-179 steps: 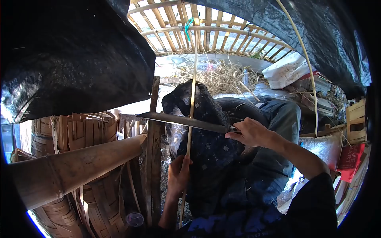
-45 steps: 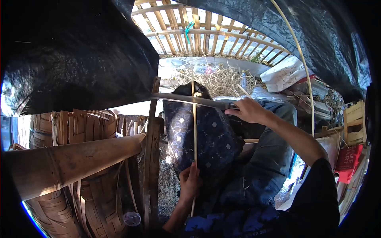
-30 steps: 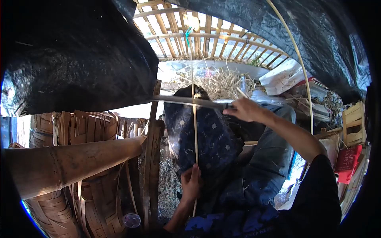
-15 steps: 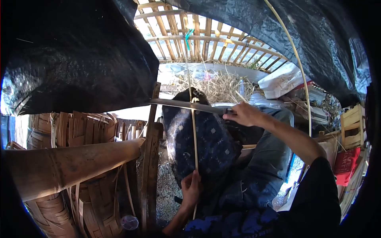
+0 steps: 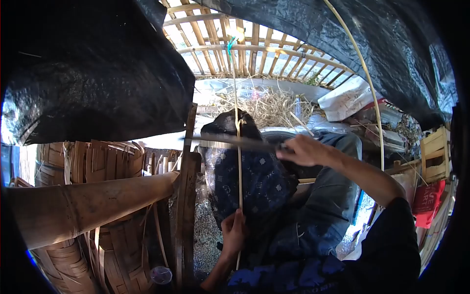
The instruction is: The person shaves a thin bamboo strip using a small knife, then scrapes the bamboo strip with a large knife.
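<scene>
A long, thin bamboo strip [image 5: 240, 179] runs upright through the middle of the view, over a dark blue patterned cloth [image 5: 254, 174] on my lap. My left hand [image 5: 234, 232] is closed around its lower part, thumb and fingers pressed together. In my right hand [image 5: 304, 150] is the handle of a long-bladed knife [image 5: 215, 142], its blade pointing left and crossing the strip, slightly blurred. Whether the edge touches the strip I cannot tell. Pale curled shavings [image 5: 239, 122] cling to the strip above the blade.
A thick bamboo pole [image 5: 98, 208] and woven bamboo baskets [image 5: 117, 250] fill the left, beside an upright wooden post [image 5: 186, 215]. Black plastic sheeting [image 5: 98, 78] hangs overhead. Loose shavings [image 5: 274, 105] lie ahead, before a slatted bamboo frame [image 5: 259, 47]. A clear cup [image 5: 160, 275] stands lower left.
My right hand has brought the knife slightly down along the strip, toward my body. The shavings that were at the blade now sit above it. My left hand has barely moved.
</scene>
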`<state>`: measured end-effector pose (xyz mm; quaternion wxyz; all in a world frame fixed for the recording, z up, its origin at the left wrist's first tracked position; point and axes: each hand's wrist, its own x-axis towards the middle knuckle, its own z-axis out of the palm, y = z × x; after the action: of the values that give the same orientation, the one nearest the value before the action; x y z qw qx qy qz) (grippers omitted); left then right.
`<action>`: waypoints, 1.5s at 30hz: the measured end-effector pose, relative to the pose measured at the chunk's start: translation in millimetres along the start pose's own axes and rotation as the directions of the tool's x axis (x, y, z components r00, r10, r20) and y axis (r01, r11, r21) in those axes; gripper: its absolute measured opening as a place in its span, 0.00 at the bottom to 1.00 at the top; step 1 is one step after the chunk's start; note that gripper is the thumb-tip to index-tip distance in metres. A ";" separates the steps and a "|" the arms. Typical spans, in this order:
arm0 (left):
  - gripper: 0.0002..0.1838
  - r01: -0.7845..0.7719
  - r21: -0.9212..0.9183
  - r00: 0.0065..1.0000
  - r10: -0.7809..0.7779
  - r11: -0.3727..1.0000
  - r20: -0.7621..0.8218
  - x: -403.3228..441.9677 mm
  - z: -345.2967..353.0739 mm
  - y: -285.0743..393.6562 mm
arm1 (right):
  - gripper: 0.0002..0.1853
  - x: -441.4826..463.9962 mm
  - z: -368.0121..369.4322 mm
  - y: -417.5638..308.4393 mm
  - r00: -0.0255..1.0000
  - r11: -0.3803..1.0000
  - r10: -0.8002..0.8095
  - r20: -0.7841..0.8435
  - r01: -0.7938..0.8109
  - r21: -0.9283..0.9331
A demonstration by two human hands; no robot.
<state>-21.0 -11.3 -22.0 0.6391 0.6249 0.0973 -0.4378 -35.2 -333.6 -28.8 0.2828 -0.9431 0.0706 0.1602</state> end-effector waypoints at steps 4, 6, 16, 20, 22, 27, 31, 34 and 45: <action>0.22 0.041 0.014 0.999 -0.040 0.999 -0.019 -6.7 -0.1 -2.7 | 0.34 -10.3 12.8 0.8 0.980 0.972 -0.143 0.139 0.165 -0.166; 0.22 0.041 -0.001 0.999 -0.041 0.999 -0.002 -9.0 2.8 -4.9 | 0.33 2.9 15.9 22.1 0.991 0.991 -0.130 -0.021 0.130 -0.014; 0.21 0.075 -0.001 0.996 -0.075 0.997 -0.040 -0.4 -0.8 12.8 | 0.32 10.0 -1.3 17.7 0.972 0.998 0.053 -0.228 -0.044 0.044; 0.22 0.032 0.200 0.999 -0.023 0.979 -0.050 -1.3 -8.3 27.1 | 0.31 -0.2 6.0 11.0 0.963 0.981 0.076 -0.260 -0.025 0.195; 0.22 -0.031 0.336 0.998 0.050 0.941 -0.048 -0.4 -9.5 30.9 | 0.31 -9.2 0.4 1.4 0.959 0.966 0.131 -0.250 -0.067 0.249; 0.23 -0.092 0.619 0.994 0.106 0.780 0.015 -5.8 -31.9 35.7 | 0.30 -27.4 1.5 -4.7 0.935 0.963 0.174 -0.310 -0.096 0.251; 0.21 -0.125 0.800 0.991 0.031 0.587 0.132 -22.5 -49.4 57.9 | 0.28 -47.0 2.1 -13.4 0.941 0.928 0.217 -0.260 -0.116 0.355; 0.21 -0.085 0.862 0.990 0.137 0.500 0.018 -9.2 -38.9 76.4 | 0.27 -60.1 4.2 -17.1 0.950 0.912 0.243 -0.196 -0.155 0.380; 0.17 -0.280 0.826 0.930 0.352 0.489 0.107 39.4 12.1 80.4 | 0.22 -90.7 26.1 -23.3 0.911 0.942 0.273 -0.309 -0.189 0.276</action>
<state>52.3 -52.4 11.3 0.3329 0.8743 -0.2125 -0.2820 -122.1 -295.8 -6.5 0.3570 -0.9001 0.2493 0.0164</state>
